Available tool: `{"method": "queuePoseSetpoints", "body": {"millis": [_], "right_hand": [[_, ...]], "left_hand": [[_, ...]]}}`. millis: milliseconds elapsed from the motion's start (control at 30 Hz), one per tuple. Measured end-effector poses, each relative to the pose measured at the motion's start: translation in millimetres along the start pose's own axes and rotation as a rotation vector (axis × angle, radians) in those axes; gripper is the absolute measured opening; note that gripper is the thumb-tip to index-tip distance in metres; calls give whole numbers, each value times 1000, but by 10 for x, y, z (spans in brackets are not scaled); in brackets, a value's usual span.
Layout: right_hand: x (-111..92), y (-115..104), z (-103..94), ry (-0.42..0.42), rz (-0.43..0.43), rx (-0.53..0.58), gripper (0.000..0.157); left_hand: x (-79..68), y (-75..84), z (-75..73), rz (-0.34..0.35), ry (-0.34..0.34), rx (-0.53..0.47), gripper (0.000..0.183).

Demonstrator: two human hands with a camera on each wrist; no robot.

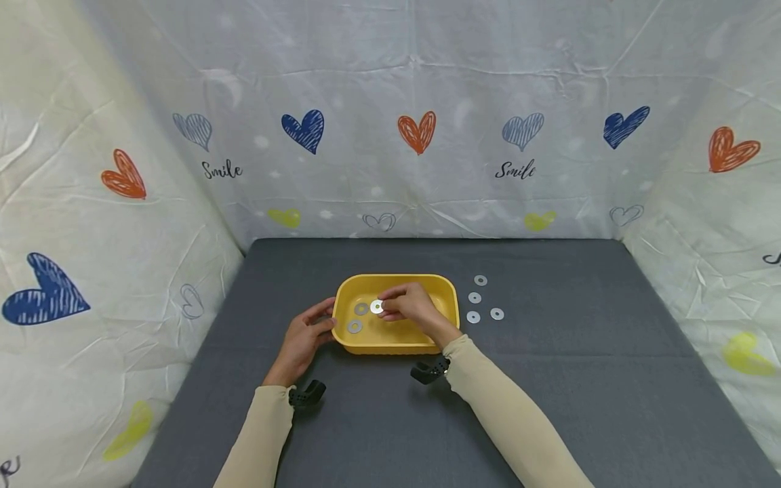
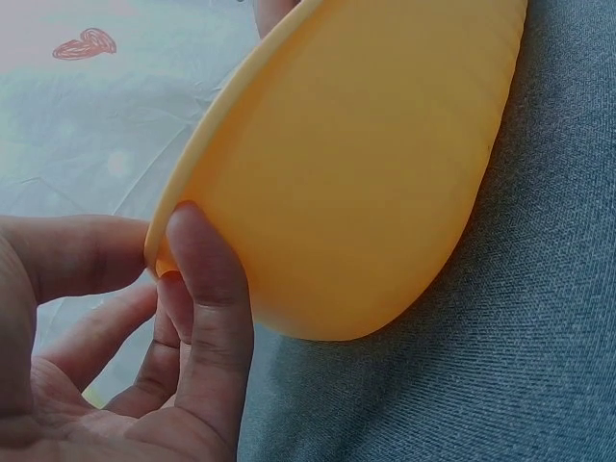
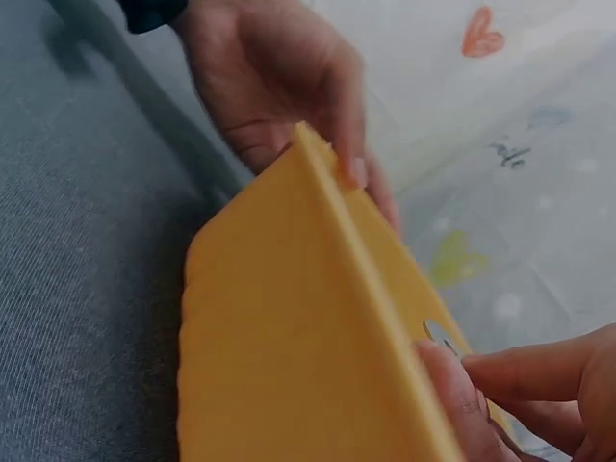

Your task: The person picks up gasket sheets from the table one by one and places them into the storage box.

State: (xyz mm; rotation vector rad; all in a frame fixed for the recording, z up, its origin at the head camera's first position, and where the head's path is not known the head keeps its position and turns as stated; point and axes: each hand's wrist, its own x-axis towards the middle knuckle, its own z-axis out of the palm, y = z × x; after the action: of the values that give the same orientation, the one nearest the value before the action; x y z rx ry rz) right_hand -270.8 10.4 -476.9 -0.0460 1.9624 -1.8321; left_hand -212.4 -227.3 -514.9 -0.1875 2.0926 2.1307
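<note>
Metal washer (image 1: 376, 307), gripped at its edge between thumb and fingertips of the right hand (image 1: 417, 305): saw it over the yellow plastic tray (image 1: 390, 350), left of the tray's middle, near the centre of the head frame. Could not tell whether touching the tray's floor or just above it. Found the left hand (image 1: 305, 337) at the tray's left end, pinching the rim between thumb and index finger. Noticed an upper loose washer (image 1: 361, 309) and a lower loose washer (image 1: 354, 327) flat inside, just left of the held one; counted four more washers (image 1: 474, 297) on the dark grey cloth (image 1: 549, 407), right of the tray.

Judged a slip the likeliest mishap, because of so small a hold on so thin a disc. Expected, in that case, a drop onto the upper loose washer, and perhaps an overlap awkward to part with fingertips. Worried less about a roll out of the tray, given the raised walls all round. Suspected also a knock from the dark wrist device (image 1: 430, 369), near the tray's lower right corner in the frame, with a slide of the tray as the result. Rated the left hand's grip a guard against that, though at one end only, and too hard a press there a possible cause of tipping.
</note>
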Motion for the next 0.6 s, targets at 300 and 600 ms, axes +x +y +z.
{"method": "queuePoseSetpoints", "body": {"millis": [300,600], "right_hand": [[84,63,61,10,40,-48,20],[159,149,137,5,62,-174,19]], "left_hand": [[26,-9,1,-10,16,-2,52],[34,-20,-8,-9,13,9,52]]}}
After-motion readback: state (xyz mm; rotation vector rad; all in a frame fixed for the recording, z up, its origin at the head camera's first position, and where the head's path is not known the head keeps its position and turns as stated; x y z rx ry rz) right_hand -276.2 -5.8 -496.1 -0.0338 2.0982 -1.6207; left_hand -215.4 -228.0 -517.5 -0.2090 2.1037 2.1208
